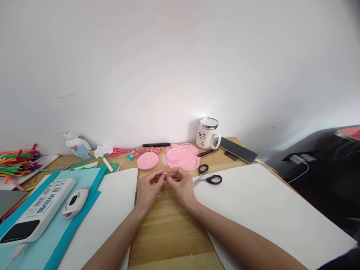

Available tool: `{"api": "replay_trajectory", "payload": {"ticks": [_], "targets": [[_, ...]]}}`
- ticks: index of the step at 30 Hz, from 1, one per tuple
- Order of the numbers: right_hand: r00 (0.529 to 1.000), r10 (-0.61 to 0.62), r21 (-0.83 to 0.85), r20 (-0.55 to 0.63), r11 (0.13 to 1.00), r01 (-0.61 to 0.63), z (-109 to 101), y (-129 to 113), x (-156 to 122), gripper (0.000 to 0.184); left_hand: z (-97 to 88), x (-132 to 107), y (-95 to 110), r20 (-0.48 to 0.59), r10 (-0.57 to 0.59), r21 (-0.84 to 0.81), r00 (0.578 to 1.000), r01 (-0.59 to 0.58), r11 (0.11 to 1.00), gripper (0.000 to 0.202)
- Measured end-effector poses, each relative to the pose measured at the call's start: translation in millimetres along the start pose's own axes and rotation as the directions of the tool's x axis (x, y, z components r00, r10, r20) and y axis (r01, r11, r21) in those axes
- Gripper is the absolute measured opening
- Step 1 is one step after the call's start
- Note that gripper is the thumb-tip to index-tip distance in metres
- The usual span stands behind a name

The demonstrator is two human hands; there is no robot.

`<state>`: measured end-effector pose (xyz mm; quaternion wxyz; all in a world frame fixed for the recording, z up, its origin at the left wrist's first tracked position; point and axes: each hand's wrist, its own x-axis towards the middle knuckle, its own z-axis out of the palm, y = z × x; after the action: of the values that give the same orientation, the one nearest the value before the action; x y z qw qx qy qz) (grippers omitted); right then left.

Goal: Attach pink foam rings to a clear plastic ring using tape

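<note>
My left hand and my right hand meet above the wooden table, fingertips pinched together. Between them is a small pink piece, probably paper, mostly covered by the fingers. Just beyond lie a stack of pink paper circles and a pile of larger pink paper pieces with curved cuts. Several small pink rolled bits are scattered behind the circles. Black-handled scissors rest to the right of my right hand, their blades partly hidden by it.
White sheets flank the wooden tabletop. At left are a white power bank, teal paper, a bottle and pipe cleaners. A mug, black marker and phone stand or lie near the wall.
</note>
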<state>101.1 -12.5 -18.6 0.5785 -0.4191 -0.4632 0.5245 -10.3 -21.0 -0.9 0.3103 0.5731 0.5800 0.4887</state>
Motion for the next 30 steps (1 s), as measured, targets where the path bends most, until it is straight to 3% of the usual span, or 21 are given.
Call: {"api": "replay_trajectory", "payload": {"ticks": [14, 21, 30], "targets": [[0.995, -0.064, -0.071, 0.077, 0.995, 0.069, -4.0, 8.3, 4.1, 0.019, -7.3, 3.8, -7.7, 0.069, 0.064, -0.006, 0.996, -0.064, 0.998, 0.024], [0.993, -0.065, -0.078, 0.095, 0.994, 0.072, -4.1, 8.4, 2.7, 0.015, -8.5, 1.5, -1.7, 0.097, 0.252, 0.195, 0.963, -0.267, 0.944, 0.017], [0.999, -0.013, 0.022, 0.038, 1.0, 0.012, -1.8, 3.9, 2.9, 0.02, -1.9, -0.7, -6.6, 0.032, 0.12, 0.115, 0.992, -0.123, 0.986, 0.024]]}}
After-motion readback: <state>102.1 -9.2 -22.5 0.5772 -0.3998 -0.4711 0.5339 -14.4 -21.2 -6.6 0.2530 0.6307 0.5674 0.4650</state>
